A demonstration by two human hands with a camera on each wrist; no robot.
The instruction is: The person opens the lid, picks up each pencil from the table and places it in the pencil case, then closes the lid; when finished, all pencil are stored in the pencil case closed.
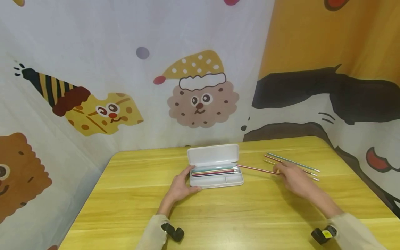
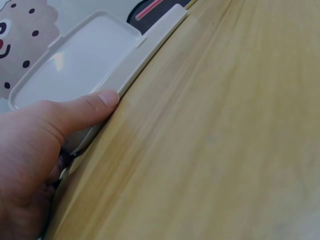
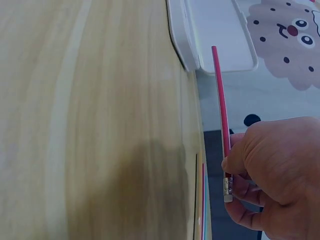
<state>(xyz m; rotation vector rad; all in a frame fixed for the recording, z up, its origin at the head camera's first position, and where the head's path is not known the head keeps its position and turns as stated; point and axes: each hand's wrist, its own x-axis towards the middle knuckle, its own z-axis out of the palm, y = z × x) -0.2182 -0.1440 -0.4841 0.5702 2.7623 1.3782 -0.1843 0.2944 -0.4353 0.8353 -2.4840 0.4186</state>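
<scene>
A white pencil case (image 1: 207, 181) lies on the table with its lid (image 1: 214, 155) raised at the back. Several pencils (image 1: 212, 171) lie side by side in its long compartment. My left hand (image 1: 179, 187) grips the case's left end, the thumb (image 2: 90, 110) along its front wall. Between thumb and fingers, my right hand (image 3: 275, 175) pinches a red pencil (image 3: 220, 95) near its eraser end. In the head view this pencil slants left, its far tip by the case's right edge. Below and beyond the right hand (image 1: 295, 177), several loose pencils (image 1: 293, 161) rest on the table.
The yellow wood-grain table (image 1: 237, 215) ends at a back edge just behind the case. A curtain (image 1: 200, 27) with cartoon figures hangs behind it. The case has a smaller front compartment (image 1: 232, 178) at its right.
</scene>
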